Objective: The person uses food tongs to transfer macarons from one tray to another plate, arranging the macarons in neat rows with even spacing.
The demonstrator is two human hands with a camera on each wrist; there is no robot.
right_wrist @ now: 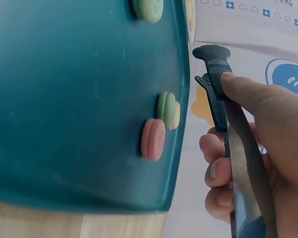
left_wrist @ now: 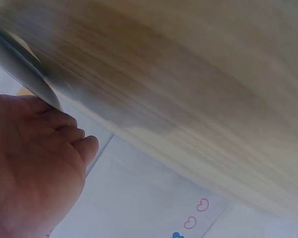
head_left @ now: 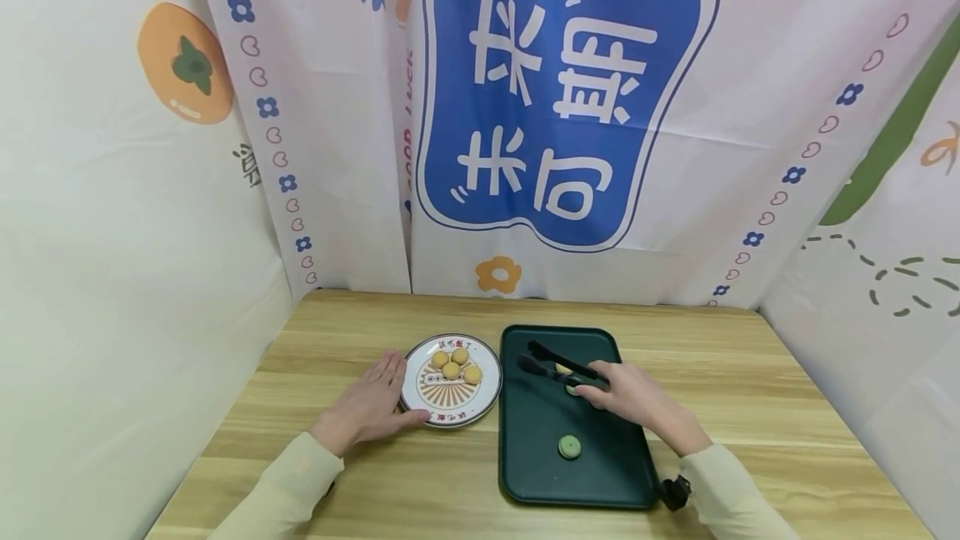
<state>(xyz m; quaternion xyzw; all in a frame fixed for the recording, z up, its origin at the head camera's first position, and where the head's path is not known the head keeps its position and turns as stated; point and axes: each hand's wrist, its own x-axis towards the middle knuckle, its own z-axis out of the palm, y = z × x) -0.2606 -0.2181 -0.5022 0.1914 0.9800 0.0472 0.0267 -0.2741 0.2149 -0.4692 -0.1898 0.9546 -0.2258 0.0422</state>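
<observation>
Lying between the hands (head_left: 369, 408) (head_left: 633, 397): plate (head_left: 450, 400)

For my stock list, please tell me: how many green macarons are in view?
2, both on the tray: a lone green macaron nearer the front end, another green macaron beside the pink one. More may be hidden.

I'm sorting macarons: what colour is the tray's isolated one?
The isolated macaron is green; the head view shows it best.
</observation>
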